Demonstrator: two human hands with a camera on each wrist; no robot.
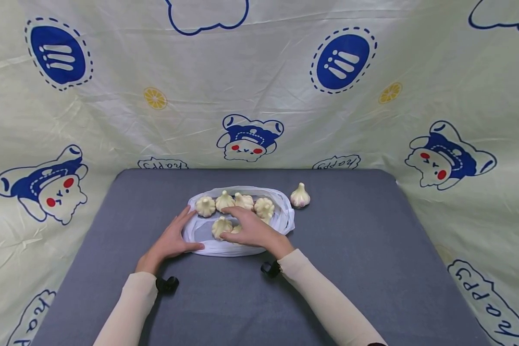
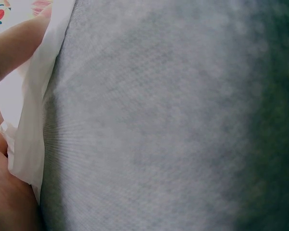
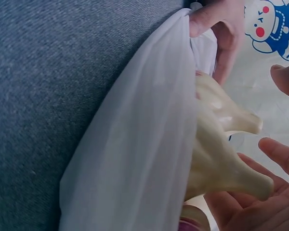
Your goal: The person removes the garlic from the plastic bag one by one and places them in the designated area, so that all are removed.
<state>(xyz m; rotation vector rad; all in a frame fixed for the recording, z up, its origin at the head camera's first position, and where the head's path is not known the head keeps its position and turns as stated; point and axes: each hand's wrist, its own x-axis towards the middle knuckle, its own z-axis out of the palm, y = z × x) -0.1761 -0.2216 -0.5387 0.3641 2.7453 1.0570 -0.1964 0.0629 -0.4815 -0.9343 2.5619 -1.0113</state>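
Note:
A white plastic bag [image 1: 285,216] lies with its mouth spread wide on the grey table, several garlic bulbs [image 1: 205,206] inside it. At its left end my left hand [image 1: 175,238] holds the rim, thumb on the near side and fingers on the far side. My right hand [image 1: 253,228] is over the bag's near right part, partly covering a bulb. In the right wrist view its fingers and thumb are spread apart beside two garlic bulbs [image 3: 221,159], with nothing gripped between them. The left wrist view catches the left thumb [image 2: 19,45] against the bag's white film [image 2: 33,134].
One more garlic bulb [image 1: 300,196], purplish at its base, stands outside the bag to its right. The grey cloth-covered table [image 1: 350,269] ends at the back against a printed curtain [image 1: 190,129]. A black wrist camera [image 1: 167,285] is strapped to the left wrist.

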